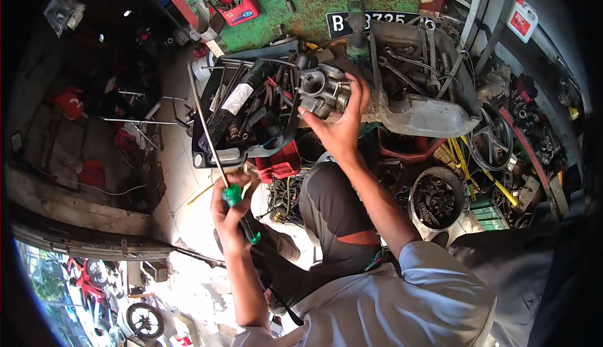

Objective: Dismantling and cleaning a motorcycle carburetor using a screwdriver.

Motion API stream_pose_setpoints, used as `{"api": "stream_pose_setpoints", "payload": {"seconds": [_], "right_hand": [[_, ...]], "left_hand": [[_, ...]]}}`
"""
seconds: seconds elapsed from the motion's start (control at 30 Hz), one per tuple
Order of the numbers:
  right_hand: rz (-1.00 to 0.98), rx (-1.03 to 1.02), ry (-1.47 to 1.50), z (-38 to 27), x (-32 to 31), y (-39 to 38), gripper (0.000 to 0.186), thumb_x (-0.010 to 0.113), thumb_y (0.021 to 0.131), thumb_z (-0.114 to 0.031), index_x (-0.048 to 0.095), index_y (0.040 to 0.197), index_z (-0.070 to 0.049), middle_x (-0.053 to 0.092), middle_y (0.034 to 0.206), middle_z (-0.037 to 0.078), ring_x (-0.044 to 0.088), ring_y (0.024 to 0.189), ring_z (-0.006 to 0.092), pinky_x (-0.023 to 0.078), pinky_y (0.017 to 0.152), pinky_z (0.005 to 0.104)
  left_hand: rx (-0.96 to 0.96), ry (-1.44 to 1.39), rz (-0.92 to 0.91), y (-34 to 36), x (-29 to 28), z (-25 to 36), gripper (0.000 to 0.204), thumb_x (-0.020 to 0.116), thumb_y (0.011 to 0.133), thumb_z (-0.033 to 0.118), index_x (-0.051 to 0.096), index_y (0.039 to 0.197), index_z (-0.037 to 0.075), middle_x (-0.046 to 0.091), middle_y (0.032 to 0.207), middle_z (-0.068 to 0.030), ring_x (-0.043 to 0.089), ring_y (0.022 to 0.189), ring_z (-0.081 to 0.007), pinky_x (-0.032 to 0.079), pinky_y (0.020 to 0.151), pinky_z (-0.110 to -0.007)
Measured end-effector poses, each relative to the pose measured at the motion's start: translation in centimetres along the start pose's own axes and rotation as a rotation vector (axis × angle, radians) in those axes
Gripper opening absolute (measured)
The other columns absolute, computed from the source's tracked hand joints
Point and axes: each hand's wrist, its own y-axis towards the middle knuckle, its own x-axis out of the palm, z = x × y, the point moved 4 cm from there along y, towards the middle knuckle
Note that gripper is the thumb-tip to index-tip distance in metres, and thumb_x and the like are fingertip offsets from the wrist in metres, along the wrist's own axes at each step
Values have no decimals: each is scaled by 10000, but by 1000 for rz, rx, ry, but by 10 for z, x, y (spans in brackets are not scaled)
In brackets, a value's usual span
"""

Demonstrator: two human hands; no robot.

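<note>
My left hand (230,218) is closed around the green handle of a long screwdriver (232,195), whose thin shaft points up and away past the left tool tray. In my right hand (342,134) is a grey metal carburetor (321,88) with a round open bore, gripped between thumb and fingers. It is held above the gap between the two trays, apart from the screwdriver. Behind it lies a black tray of hand tools (217,156), and to its right a grey tray (427,118) with several wrenches.
A green workbench (295,17) stands at the far side, with a red jug (240,2) and a green-based clamp-like tool (358,26) near it. Below the trays are a red bin (280,161) and a round pan of small parts (436,199). A wheel rim (490,139) leans at the right.
</note>
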Motion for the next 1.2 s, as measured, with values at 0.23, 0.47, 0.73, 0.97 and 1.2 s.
{"api": "stream_pose_setpoints", "payload": {"seconds": [0.23, 0.47, 0.73, 0.97, 1.2], "right_hand": [[-283, 75, 390, -55, 51, -48, 875, 823, 559, -154, 330, 1267, -12, 329, 1255, 167, 399, 1138, 291, 368, 941, 379], [-602, -165, 177, -101, 87, -89, 895, 742, 522, -82, 322, 1309, -16, 303, 1308, 201, 321, 1229, 364, 310, 999, 424], [-632, -240, 330, -141, 92, -101, 565, 739, 650, -148, 455, 1122, -24, 372, 1209, 192, 428, 1085, 313, 384, 900, 392], [-856, -488, 127, -173, 111, -140, 338, 771, 648, -134, 551, 888, -43, 481, 749, 64, 497, 664, 199, 413, 570, 304], [-967, -324, 144, -147, 139, -151, 495, 764, 690, -121, 525, 1112, -24, 472, 798, 63, 495, 645, 146, 432, 468, 240]], "left_hand": [[69, -162, -107, 44, 8, 1, 530, 516, 567, 54, 531, 1094, 1, 440, 1291, -129, 370, 1251, -237, 330, 985, -309], [-48, -277, 155, -3, -46, 12, 610, 523, 502, 116, 489, 1102, 13, 511, 1016, -75, 499, 903, -164, 395, 814, -248], [187, -524, 175, -7, -65, 65, 647, 449, 536, 71, 403, 1180, 49, 458, 1172, -207, 498, 1084, -375, 430, 929, -519], [356, -575, 170, 0, -76, 67, 741, 441, 521, 76, 361, 1258, 72, 406, 1214, -181, 478, 1094, -366, 416, 942, -538], [374, -508, 295, 9, -96, 49, 893, 487, 517, 115, 231, 1373, 119, 430, 1198, -192, 521, 1031, -329, 467, 875, -388]]}}
